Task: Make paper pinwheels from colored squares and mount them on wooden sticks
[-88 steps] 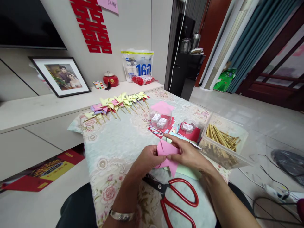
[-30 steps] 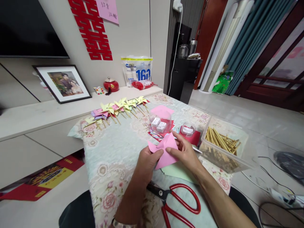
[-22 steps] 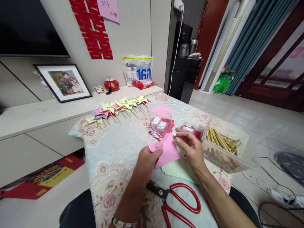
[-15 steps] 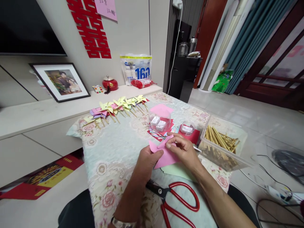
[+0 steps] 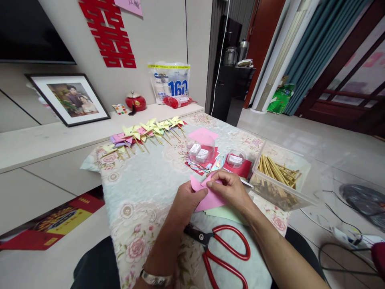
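A pink sheet of paper [image 5: 210, 201] with cut, bent corners is between my two hands. My left hand [image 5: 190, 197] pinches its left side with the thumb on top. My right hand [image 5: 230, 188] has its fingers closed on the paper's upper right part, where a flap is folded over. Under the pink paper lies pale green paper [image 5: 227, 216]. Close below my hands rest scissors [image 5: 224, 251] with red handles, their blades partly covered by my left forearm.
Paper pinwheels on sticks [image 5: 144, 132] lie at the table's back left. Small boxes sit in a clear round container [image 5: 201, 150], near another round tub [image 5: 236, 159]. A plastic bin [image 5: 279, 188] of sticks stands right. A framed photo [image 5: 73, 100] leans behind.
My right fingers have moved slightly left and down over the pink paper, pressing the flap nearer the middle. The whole view has shifted a little.
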Motion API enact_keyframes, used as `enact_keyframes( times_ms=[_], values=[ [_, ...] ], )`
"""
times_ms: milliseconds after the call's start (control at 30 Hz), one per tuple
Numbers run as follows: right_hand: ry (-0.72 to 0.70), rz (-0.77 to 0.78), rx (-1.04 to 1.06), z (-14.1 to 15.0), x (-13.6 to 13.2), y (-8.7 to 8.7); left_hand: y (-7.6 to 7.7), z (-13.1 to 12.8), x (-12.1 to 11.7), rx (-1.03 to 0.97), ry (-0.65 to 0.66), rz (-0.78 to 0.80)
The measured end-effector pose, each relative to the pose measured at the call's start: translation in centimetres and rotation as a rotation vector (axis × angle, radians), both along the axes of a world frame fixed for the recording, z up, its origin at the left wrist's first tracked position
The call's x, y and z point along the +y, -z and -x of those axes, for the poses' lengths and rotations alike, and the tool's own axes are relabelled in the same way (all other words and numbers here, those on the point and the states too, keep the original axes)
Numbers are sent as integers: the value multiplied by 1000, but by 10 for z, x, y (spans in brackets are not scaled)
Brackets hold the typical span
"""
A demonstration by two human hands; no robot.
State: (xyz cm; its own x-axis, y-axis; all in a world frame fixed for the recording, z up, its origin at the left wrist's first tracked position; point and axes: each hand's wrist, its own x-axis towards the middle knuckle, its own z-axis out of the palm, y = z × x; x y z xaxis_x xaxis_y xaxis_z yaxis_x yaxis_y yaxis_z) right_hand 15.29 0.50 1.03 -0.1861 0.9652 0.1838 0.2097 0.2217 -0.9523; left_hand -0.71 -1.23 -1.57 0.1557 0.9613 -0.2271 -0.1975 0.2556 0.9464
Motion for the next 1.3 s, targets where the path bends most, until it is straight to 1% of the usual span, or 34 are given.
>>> enact_keyframes(
  times_ms=[433, 733, 900, 1033, 1167, 1300],
  values=[
    [-4, -14, 1, -2, 3, 6, -5, -2, -1, -20, -20, 27],
    [-19, 27, -1, -3, 1, 6, -2, 2, -1, 6, -23, 14],
    [6, 124, 183, -3, 1, 5, -8, 5, 0, -94, -34, 11],
    [-31, 270, 353, 2, -3, 0, -11, 8, 0, -126, -7, 11],
    [-104, 413, 439, 6, -8, -5, -6, 11, 0, -125, 55, 4],
    [-88, 443, 465, 8, -8, -5, -2, 12, 0, -77, 49, -4]
  ],
)
